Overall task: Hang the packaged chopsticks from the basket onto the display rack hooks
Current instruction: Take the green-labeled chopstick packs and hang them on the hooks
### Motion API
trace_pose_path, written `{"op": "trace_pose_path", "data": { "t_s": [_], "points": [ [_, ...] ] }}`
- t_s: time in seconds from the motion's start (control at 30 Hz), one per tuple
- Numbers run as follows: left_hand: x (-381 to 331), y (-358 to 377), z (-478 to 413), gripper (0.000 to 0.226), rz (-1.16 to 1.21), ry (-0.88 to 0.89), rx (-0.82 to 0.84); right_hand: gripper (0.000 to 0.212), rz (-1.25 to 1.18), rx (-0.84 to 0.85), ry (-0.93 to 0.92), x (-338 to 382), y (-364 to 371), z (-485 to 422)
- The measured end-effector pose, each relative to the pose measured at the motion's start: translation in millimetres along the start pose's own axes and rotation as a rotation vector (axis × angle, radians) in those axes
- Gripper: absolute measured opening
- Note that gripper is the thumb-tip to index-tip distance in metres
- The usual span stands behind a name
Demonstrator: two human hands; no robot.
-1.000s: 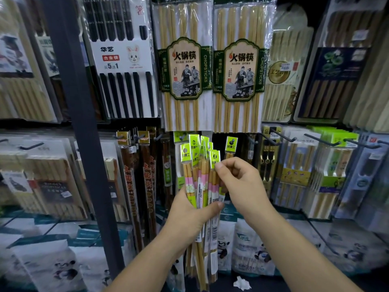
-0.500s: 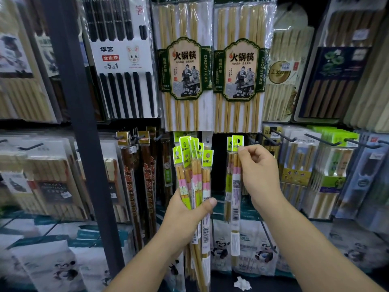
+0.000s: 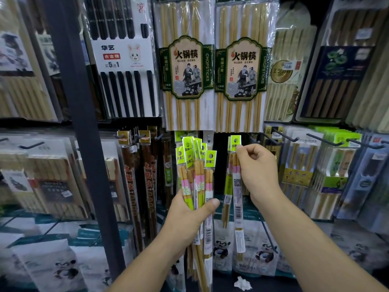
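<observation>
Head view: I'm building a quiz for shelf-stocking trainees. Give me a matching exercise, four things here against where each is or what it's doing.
Things:
1. left hand
2. right hand
3. black chopsticks
4. paper scrap

Place or state:
A. pinches one pack near its top
B. lies at the bottom edge
C. grips a bundle of packs
D. hang at upper left

Pairs: 1-C, 2-A, 3-D, 4-B
</observation>
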State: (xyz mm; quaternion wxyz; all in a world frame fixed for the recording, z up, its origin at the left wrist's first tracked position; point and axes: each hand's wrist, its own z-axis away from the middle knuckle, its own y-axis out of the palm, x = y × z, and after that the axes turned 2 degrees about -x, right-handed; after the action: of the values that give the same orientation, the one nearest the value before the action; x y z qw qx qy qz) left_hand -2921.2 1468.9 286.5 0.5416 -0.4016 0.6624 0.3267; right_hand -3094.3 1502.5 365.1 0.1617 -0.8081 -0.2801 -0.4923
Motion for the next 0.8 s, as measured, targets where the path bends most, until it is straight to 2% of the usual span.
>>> {"op": "trace_pose_path", "data": {
  "t_s": [0.2,0.33,0.5,0.63,0.7,0.73,0.8],
  "points": [
    [-1,0,0,0.048,-0.005,0.016,0.005,0.024,0.001,-0.015,0.007,-1,3,0],
    [-2,-1,0,0.054,0.004,0.012,0.002,0.023,-0.010,-0.028,-0.021,-2,5,-1],
    [-5,1,0,0.035,-0.012,0.024,0.003,0.026,0.070,-0.029,-0.004,-9,4,-3],
    [-7,1,-2,0.048,0.000,0.029,0.023,0.021,0.086,-0.060,0.011,-11,0,1],
    [-8,2,-3,0.044,-0.009,0.041,0.038,0.019,0.062,-0.109,0.016,-10,-2,8],
    [-9,3,-3,0.041,-0.013,0.048,0.042,0.019,0.035,-0.106,0.010,-8,-4,12],
    [-10,5,-3,0.038,-0.014,0.065,0.042,0.022,-0.032,0.002,-0.013,-5,-5,24]
  ]
}}
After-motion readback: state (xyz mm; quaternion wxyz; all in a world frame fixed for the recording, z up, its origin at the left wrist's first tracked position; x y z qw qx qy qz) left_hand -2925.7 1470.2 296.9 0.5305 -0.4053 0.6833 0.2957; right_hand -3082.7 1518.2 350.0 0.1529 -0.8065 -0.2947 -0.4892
